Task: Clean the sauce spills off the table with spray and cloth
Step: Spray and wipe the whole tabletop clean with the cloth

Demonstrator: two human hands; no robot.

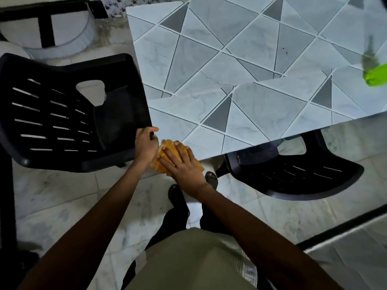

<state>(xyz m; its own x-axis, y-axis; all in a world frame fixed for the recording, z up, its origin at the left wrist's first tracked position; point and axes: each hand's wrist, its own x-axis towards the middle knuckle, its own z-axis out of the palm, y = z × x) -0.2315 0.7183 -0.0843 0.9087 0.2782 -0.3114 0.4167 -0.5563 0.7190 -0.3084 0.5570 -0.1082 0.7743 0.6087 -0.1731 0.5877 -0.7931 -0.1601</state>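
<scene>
An orange cloth lies on the near corner of the grey-and-white patterned table. My right hand lies flat on the cloth with fingers spread, pressing it down. My left hand sits at the table's corner beside the cloth, thumb over the edge, fingers curled round the corner. A green spray bottle stands at the table's far right, cut off by the frame edge. A few small dark specks mark the tabletop near its middle.
A black plastic chair stands close to the table's left side. A second black chair is tucked under the near right edge. My feet are on the tiled floor below the corner.
</scene>
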